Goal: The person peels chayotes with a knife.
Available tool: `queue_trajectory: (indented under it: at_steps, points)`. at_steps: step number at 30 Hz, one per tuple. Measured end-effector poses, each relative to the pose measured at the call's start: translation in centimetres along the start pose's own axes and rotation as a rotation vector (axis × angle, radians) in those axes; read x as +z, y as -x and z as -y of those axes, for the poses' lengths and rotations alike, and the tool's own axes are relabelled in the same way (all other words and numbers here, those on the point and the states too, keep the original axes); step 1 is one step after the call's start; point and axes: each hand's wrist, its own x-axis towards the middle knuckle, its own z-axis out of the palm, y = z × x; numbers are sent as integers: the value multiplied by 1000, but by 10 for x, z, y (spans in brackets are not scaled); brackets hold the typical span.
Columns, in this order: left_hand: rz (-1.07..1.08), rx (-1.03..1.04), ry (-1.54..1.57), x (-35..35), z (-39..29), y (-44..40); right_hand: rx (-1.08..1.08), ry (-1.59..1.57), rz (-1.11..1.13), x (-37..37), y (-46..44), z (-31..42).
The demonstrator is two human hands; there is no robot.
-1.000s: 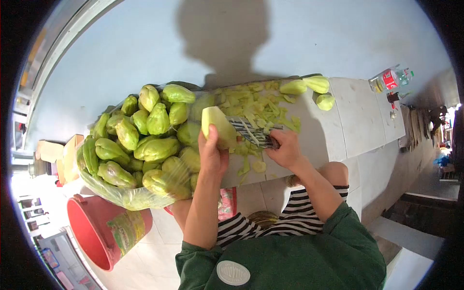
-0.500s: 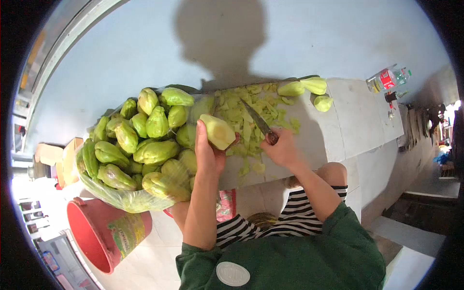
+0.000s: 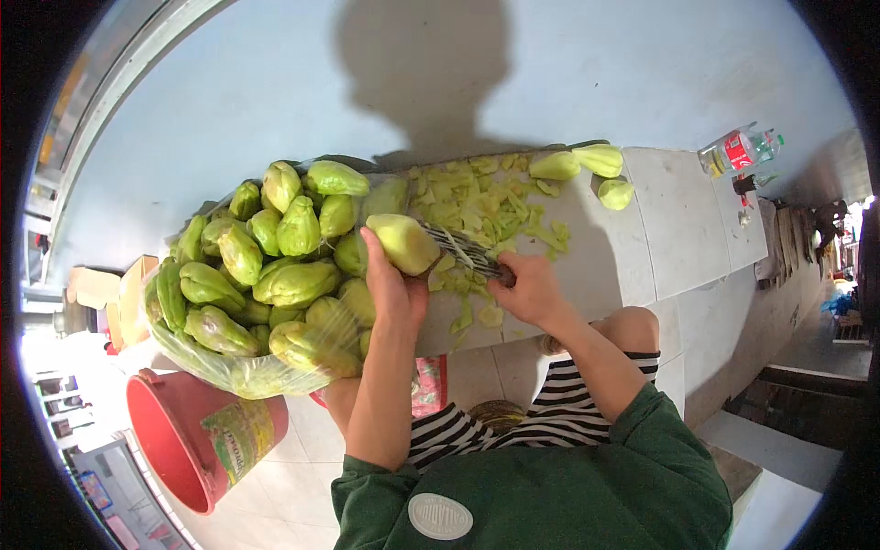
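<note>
A pale, peeled chayote [image 3: 401, 242] lies in my left hand [image 3: 394, 291], whose fingers wrap round it from below. My right hand [image 3: 530, 290] grips the handle of a knife [image 3: 467, 253]; its blurred blade points left and reaches the chayote's right side. Beneath the blade, green peelings [image 3: 486, 197] are strewn over the tiled bench [image 3: 587, 247]. Left of my left hand, a clear plastic bag [image 3: 266, 378] holds several unpeeled green chayotes [image 3: 298, 284]. Three peeled chayotes [image 3: 599, 160] rest at the back of the bench, to the right of the peelings.
A red bucket [image 3: 174, 440] stands on the floor at the lower left. Farther right on the bench is a plastic bottle [image 3: 741, 151] with a red label, with a small dark bottle [image 3: 747, 183] beside it. A blue wall [image 3: 587, 73] runs behind the bench.
The chayote has turned in my left hand. The knife first swung away from it, pointing up, and is now back against its right side, still in my right hand.
</note>
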Motion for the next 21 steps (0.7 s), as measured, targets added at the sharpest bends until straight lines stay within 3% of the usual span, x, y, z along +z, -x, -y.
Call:
queue_trajectory:
  at_steps: [2, 4, 8, 10, 16, 21]
  points:
    - [23, 36, -3, -1, 0, -1, 28, -17, -35, 2, -1, -2]
    - [189, 96, -45, -2, -2, -2, 34, -27, -37, 0, -2, -3]
    - [146, 117, -111, 1, -4, 3, 54, 17, -14, -1, -3, -4]
    - [59, -60, 14, -5, -5, -3, 56, 20, -14, -1, -3, -2]
    - [272, -27, 53, -3, -5, 2, 60, 12, -9, -2, -2, -2]
    - [192, 37, -31, -3, 0, -1, 98, 3, -34, -2, -1, -2]
